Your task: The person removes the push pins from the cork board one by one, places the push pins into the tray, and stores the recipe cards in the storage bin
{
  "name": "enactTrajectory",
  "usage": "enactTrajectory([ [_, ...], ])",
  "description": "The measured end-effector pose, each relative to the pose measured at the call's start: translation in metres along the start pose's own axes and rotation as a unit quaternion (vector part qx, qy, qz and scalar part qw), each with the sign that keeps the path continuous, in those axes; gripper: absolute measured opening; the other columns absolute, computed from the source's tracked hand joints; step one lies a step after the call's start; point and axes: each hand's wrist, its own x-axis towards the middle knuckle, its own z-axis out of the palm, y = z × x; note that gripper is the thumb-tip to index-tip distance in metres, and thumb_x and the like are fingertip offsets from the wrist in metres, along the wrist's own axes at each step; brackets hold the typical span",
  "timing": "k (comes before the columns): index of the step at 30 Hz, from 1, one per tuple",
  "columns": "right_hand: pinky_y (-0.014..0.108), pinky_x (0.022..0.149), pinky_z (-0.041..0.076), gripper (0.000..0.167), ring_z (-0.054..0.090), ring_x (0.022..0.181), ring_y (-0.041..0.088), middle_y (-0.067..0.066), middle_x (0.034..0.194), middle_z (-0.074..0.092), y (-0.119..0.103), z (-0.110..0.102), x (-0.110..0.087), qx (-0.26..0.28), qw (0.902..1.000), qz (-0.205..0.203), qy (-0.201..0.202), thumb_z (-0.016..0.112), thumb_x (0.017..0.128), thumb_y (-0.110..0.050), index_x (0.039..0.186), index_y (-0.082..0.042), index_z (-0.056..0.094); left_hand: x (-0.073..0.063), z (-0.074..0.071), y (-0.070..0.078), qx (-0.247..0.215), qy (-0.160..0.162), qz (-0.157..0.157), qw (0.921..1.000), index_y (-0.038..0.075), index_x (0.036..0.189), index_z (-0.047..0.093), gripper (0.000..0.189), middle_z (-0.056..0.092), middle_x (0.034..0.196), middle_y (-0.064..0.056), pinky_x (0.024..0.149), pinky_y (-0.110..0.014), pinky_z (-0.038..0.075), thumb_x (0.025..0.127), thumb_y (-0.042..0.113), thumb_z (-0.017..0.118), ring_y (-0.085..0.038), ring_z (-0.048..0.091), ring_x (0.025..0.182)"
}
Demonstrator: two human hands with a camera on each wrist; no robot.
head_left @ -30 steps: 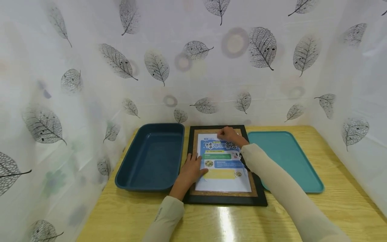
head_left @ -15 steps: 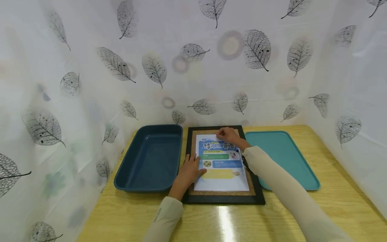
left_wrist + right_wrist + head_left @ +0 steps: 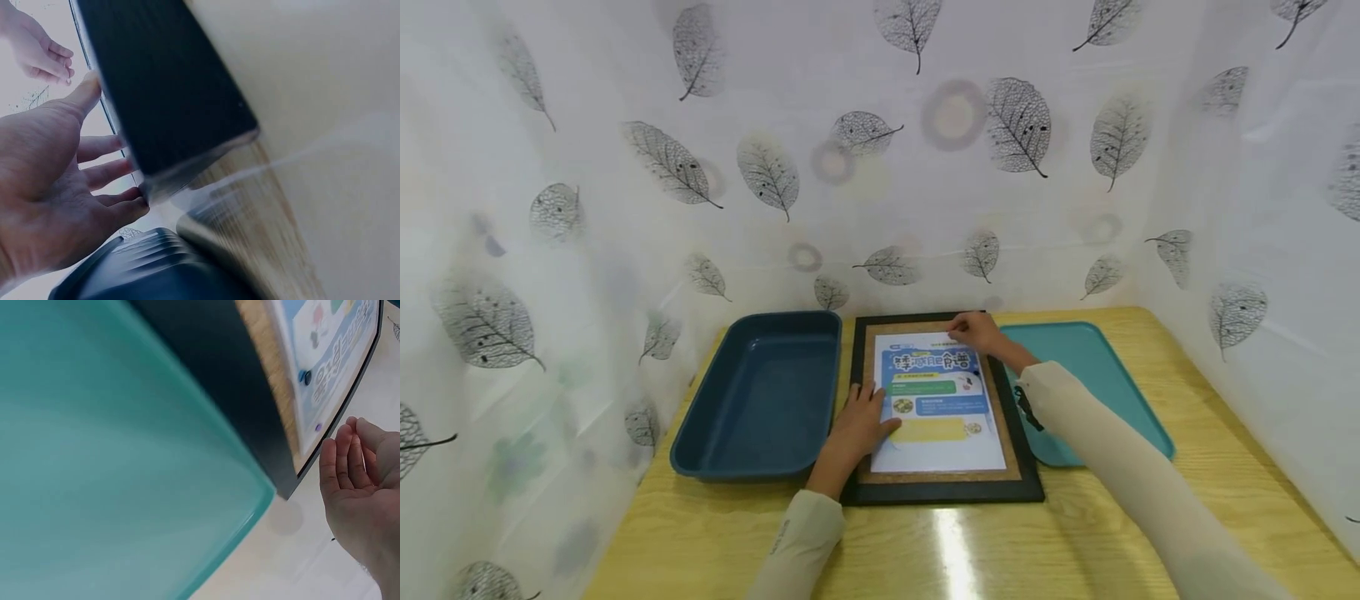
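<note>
A printed sheet (image 3: 936, 454) with coloured blocks and lettering lies on a black-framed cork board (image 3: 940, 490). My left hand (image 3: 853, 425) rests with spread fingers over the board's left border and the sheet's edge. In the left wrist view its fingers lie along the black frame (image 3: 169, 81). My right hand (image 3: 981, 333) is at the sheet's top right corner, fingers curled and thumb against the fingertips (image 3: 350, 425). Nothing shows between them in the right wrist view. A dark pushpin (image 3: 305, 377) and a purple pushpin (image 3: 319, 427) are in the sheet near that corner.
A deep dark blue tray (image 3: 681, 454) stands left of the board. To its right lies a flat teal tray (image 3: 1086, 350), partly under the right forearm. A leaf-patterned curtain (image 3: 865, 200) rises behind the wooden table (image 3: 700, 533).
My right hand has moved rightward along the sheet's top edge, from near its middle to the corner. The left hand keeps its place. The whole head view has shifted slightly.
</note>
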Motion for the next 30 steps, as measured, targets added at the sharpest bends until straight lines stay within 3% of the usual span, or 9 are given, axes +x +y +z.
enactTrajectory([
  [13, 0.051, 0.088, 0.057, 0.022, 0.069, 0.103, 0.04, 0.025, 0.111, 0.072, 0.031, -0.02, -0.018, -0.002, 0.9997, 0.01, 0.021, 0.063, 0.102, -0.005, 0.116, 0.01, 0.071, -0.003, 0.0, -0.001, -0.015, 0.007, 0.007, 0.9998, 0.0, 0.156, 0.044, 0.073, 0.028, 0.167, -0.022, 0.12, -0.058, 0.03, 0.101, 0.044, 0.067, -0.047, 0.021, 0.154],
  [30, 0.053, 0.087, 0.056, 0.018, 0.07, 0.096, 0.042, 0.026, 0.102, 0.074, 0.066, -0.033, -0.031, -0.028, 0.9968, 0.03, 0.068, 0.066, 0.098, -0.003, 0.105, 0.012, 0.074, -0.005, 0.0, -0.001, -0.011, 0.008, 0.008, 0.9999, 0.0, 0.157, 0.042, 0.074, 0.026, 0.168, -0.022, 0.121, -0.057, 0.029, 0.102, 0.044, 0.065, -0.047, 0.02, 0.155],
])
